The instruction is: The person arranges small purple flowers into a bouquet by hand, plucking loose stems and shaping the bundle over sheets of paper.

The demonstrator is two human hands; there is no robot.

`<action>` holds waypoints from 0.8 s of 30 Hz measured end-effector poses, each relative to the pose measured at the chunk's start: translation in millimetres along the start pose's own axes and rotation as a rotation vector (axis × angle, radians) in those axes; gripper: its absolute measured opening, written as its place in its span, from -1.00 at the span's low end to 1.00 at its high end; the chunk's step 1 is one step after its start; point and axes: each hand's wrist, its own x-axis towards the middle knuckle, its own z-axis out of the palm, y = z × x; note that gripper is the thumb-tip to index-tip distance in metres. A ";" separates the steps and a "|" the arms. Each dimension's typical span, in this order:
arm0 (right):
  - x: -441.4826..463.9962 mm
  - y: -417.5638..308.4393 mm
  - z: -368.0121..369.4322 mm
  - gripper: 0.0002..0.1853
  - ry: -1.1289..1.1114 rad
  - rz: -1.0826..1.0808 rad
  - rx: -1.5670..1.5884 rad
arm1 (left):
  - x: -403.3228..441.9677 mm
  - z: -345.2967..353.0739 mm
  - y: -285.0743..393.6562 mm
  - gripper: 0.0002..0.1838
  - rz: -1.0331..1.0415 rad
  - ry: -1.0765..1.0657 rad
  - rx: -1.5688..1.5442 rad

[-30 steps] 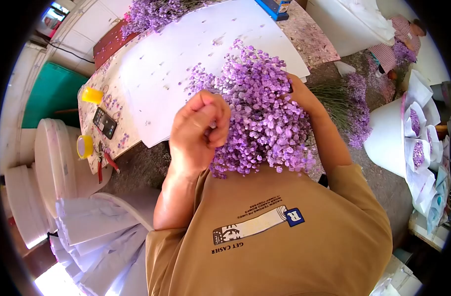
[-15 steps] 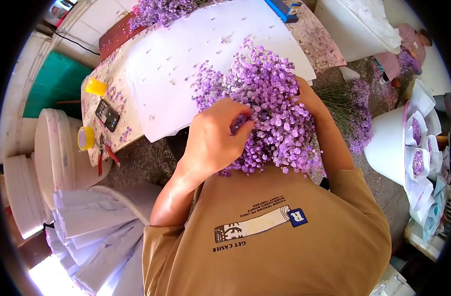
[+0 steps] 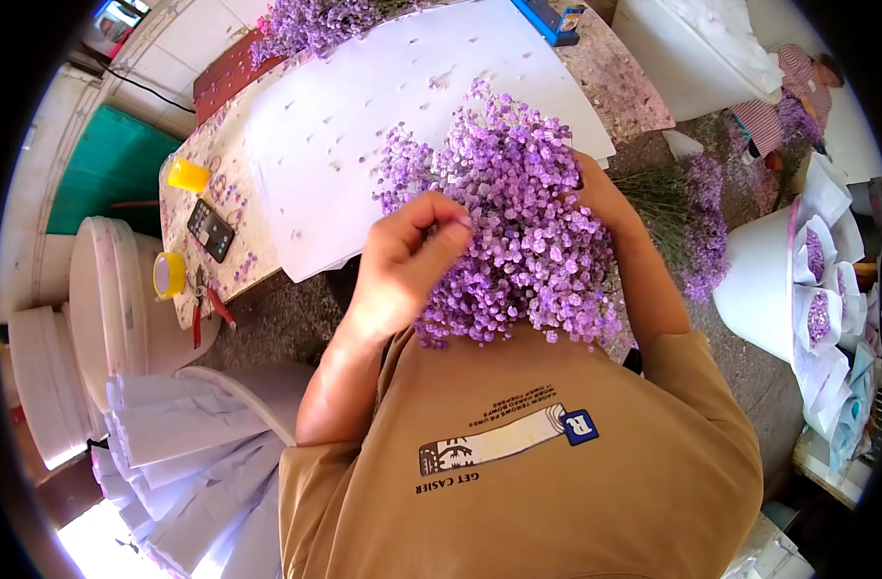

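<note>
- The big purple bunch (image 3: 518,232) is in front of your chest, with its blooms facing up at you. Its far blooms cover part of the white paper (image 3: 335,125).
- Your left hand (image 3: 407,261) is at the left side of the bunch. Its fingers are curled, with the thumb and fingertips close together, right by the blooms. I cannot tell if they pinch a bit of flower.
- Your right hand (image 3: 598,198) is on the right side of the bunch and holds it. The blooms hide most of the fingers, so I cannot tell just how they wrap.
- The paper lies flat on the table (image 3: 629,82), with small purple bits on top.
- On the table's left side are a yellow roll (image 3: 188,175), a black phone (image 3: 210,230) and some yellow tape (image 3: 169,275). Red-handled cutters (image 3: 207,307) sit at the edge near the tape.
- A blue tool (image 3: 549,21) is at the far end of the paper.
- More flowers (image 3: 315,24) lie at the far left.
- Past your right arm is another bunch of flowers, then a white bucket (image 3: 750,275).
- Far off to the right, a person (image 3: 803,82) in stripes is near more purple flowers.
</note>
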 end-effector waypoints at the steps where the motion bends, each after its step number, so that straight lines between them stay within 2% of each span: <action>1: 0.0 1.8 0.0 -0.18 -0.002 0.002 0.003 | 3.3 -12.8 -5.6 -0.80 -0.187 -0.088 -0.427; 3: -0.1 5.3 -1.2 -0.17 -0.001 -0.037 0.024 | 2.4 -16.7 -0.9 -0.69 -0.146 -0.167 -0.625; 4: 0.2 5.0 -0.6 -0.16 -0.011 -0.038 0.057 | 2.0 -16.5 2.9 -0.69 -0.146 -0.166 -0.625; 6: 1.0 6.5 -0.2 -0.16 -0.014 -0.030 0.060 | -0.3 -14.9 7.8 -0.76 -0.228 -0.137 -0.331; 7: 1.6 7.7 -0.2 -0.15 -0.016 -0.023 0.062 | -0.7 -10.9 6.2 -0.76 -0.227 -0.134 -0.332; 9: 3.0 11.8 0.0 -0.16 -0.018 -0.034 0.083 | -0.2 2.0 1.5 -0.85 0.103 -0.070 0.298; 11: 2.6 12.7 -0.4 -0.16 -0.018 -0.044 0.103 | 0.2 5.8 3.7 -0.86 0.085 -0.023 0.382; 13: 1.0 6.3 1.0 -0.15 -0.009 0.001 0.084 | 2.3 5.6 0.3 -0.85 0.337 -0.009 0.661; 20: 3.6 15.6 0.5 -0.13 -0.006 0.017 0.102 | 2.6 3.6 -2.8 -0.92 0.354 -0.033 0.721; 22: 3.0 13.2 1.5 -0.12 -0.006 0.022 0.100 | 0.4 0.1 -5.1 -0.93 0.295 -0.053 0.532; 23: 2.1 11.7 1.5 -0.12 -0.004 0.024 0.101 | 0.1 -5.0 -8.8 -0.93 0.294 -0.056 0.531; 24: 1.6 9.9 1.5 -0.11 -0.002 0.016 0.097 | 0.6 -11.5 -11.6 -0.93 0.278 -0.093 0.293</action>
